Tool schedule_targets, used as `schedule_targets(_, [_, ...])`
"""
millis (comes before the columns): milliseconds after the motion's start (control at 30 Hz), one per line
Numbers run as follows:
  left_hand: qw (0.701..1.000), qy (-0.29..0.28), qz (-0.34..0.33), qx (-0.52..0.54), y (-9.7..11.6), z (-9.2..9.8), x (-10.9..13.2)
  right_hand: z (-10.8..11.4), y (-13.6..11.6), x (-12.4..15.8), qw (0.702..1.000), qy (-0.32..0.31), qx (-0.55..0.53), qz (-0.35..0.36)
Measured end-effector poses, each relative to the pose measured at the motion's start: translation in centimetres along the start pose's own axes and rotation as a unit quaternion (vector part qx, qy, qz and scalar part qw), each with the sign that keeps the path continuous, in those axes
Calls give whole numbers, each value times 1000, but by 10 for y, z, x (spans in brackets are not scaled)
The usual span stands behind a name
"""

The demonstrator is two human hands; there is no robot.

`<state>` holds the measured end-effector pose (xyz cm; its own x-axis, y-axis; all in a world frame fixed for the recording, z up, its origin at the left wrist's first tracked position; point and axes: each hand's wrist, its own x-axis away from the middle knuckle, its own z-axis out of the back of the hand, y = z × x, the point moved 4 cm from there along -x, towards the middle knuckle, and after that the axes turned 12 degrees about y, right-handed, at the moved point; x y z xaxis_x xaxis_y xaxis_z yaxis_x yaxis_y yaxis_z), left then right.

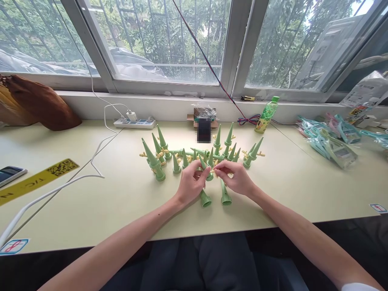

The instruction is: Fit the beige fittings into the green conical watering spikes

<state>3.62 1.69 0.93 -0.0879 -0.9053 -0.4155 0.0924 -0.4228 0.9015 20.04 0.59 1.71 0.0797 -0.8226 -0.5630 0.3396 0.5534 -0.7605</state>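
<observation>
Head view: my left hand (190, 182) has thumb and fingers closed around a tilted green spike (209, 177), over the middle of the pale table (127, 206). My right hand (236, 178) sits just right of it, thumb and forefinger pinched nearly together on a small yellow piece (213, 170); I can't tell whether that touches the spike. Other green spikes (176, 165) stand farther off, left and right; two green tubes (226, 197) lie nearer me.
</observation>
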Motion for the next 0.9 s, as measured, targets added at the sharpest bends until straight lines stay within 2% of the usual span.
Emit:
schedule_targets(167, [998,1,-51,-21,1,1,0,-2,5,0,996,-9,-60,-60])
schedule_targets(400, [995,-11,-89,-48,-1,0,1,-7,10,-1,974,-49,-151,-160])
schedule_targets(733, [960,-39,-235,-148,2,0,4,-9,16,0,955,-90,-172,-223])
schedule_targets(833, [955,-50,-246,-156,4,-1,5,-11,17,0,950,-93,-185,-234])
schedule_targets(900, [959,-37,-232,-160,4,-1,4,-11,17,0,949,-89,-187,-239])
